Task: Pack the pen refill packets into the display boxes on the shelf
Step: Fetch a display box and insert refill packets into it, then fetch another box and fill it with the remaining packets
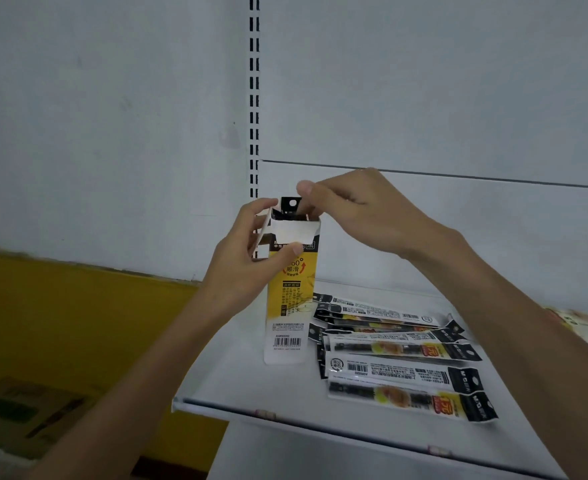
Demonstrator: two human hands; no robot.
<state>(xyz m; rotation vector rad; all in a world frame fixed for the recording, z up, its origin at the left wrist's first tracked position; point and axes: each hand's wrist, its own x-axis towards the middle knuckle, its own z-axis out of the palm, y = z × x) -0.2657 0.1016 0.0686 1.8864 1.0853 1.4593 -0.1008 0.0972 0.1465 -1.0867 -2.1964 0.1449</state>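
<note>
A tall yellow and white display box (291, 306) stands upright on the white shelf (237, 386), its top flaps open. My left hand (247, 258) grips the box near its top, thumb on the front flap. My right hand (355, 209) is over the opening and pinches the black header of a refill packet (291, 204) that sticks out of the box. Several more pen refill packets (403, 351) lie flat on the shelf to the right of the box.
A slotted upright (254, 98) runs down the white back panel behind the box. Another printed packet (587, 327) lies at the far right of the shelf. To the left, below the shelf, are a yellow surface (78, 323) and a cardboard box (26, 414).
</note>
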